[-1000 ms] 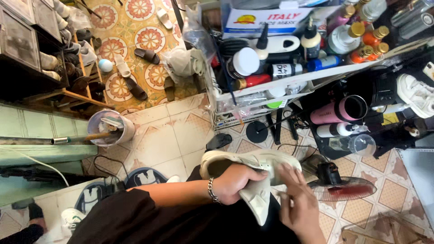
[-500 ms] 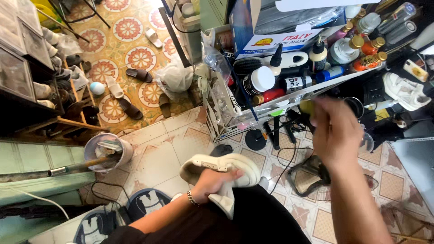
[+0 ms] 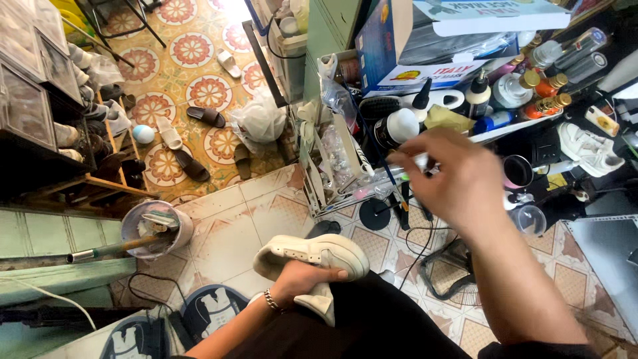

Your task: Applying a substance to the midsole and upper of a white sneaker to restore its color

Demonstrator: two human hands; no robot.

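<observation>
1. Fingers (image 3: 312, 274) of my left hand (image 3: 300, 279) grip the cream sneaker (image 3: 312, 252) over my lap
2. Right hand (image 3: 458, 176) pinches a thin white pen-like tool (image 3: 407, 174) beside the cluttered shelf (image 3: 492, 129)

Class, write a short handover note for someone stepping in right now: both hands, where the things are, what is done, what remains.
Left hand: grips the cream sneaker on the lap.
Right hand: raised at the cluttered shelf, fingers pinching a thin white-tipped tool; blurred, kind unclear.
Bucket sits on the floor tiles to the left.
Done: shoe in hand.
Left: nothing applied to the shoe yet, as far as visible.
</observation>
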